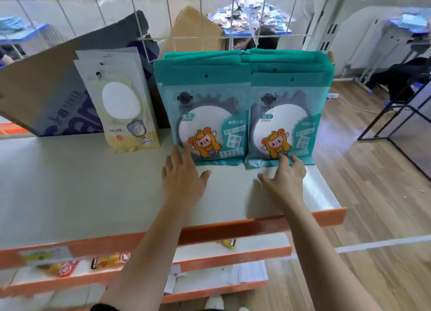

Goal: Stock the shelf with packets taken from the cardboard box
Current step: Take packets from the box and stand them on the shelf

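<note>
Bare left hand (184, 178), grip wide, fingertips on left teal packet stack (207, 115), right hand (286, 179), grip wide, fingertips on right teal packet stack (288, 117), both upright on white shelf (70, 182)

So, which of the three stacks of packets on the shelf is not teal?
The leftmost stack, pale yellow and white, standing before the cardboard box. The middle stack and the right stack are both teal.
</note>
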A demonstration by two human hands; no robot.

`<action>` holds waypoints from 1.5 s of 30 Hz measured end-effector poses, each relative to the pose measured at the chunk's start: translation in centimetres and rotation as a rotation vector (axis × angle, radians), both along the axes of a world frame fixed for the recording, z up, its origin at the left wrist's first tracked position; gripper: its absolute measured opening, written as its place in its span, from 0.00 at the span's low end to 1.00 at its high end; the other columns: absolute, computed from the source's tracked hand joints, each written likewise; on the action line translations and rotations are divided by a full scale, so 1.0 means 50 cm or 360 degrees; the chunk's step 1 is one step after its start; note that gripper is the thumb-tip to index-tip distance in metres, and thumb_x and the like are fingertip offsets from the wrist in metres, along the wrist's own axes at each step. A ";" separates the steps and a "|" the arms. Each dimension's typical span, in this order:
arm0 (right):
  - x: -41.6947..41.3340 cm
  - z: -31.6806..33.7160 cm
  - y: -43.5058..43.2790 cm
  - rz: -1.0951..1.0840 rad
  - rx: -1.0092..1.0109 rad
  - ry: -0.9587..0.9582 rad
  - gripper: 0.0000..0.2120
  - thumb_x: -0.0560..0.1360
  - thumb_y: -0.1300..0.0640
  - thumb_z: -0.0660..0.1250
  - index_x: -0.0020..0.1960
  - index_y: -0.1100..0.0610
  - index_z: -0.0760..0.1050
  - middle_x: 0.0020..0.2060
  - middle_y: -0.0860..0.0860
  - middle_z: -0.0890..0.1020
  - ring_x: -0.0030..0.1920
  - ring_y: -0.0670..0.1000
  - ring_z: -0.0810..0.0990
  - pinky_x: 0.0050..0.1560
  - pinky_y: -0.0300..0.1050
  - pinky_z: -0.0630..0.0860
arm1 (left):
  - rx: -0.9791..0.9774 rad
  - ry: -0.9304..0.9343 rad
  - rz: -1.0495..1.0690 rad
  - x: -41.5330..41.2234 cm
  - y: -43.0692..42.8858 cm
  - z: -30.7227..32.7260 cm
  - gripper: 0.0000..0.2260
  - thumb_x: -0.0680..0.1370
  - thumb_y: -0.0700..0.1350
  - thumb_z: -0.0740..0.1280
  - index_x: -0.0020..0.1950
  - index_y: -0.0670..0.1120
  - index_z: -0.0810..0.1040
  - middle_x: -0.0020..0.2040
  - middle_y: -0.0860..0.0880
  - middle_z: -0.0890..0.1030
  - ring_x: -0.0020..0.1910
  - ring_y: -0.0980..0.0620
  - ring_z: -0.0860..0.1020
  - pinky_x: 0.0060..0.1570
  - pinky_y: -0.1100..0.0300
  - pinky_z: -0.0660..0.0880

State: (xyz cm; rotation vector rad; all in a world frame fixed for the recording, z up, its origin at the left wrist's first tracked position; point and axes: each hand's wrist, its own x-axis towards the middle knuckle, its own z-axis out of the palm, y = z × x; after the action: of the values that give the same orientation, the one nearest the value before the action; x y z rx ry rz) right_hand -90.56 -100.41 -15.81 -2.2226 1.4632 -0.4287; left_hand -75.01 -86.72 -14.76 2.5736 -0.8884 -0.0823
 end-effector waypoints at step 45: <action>0.474 0.118 1.109 0.2003 -0.0238 -0.0032 0.16 0.76 0.52 0.62 0.61 0.56 0.73 0.56 0.55 0.77 0.58 0.58 0.72 0.57 0.52 0.71 | -0.0459 0.0224 0.1437 0.089 1.289 0.082 0.19 0.77 0.52 0.65 0.66 0.48 0.71 0.62 0.47 0.75 0.60 0.46 0.74 0.57 0.52 0.72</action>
State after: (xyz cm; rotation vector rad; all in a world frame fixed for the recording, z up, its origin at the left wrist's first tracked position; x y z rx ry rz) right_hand -66.85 -44.95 -9.91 -2.6940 -0.1635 -0.1092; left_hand -70.56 -22.27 -10.65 2.4080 0.3326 0.1181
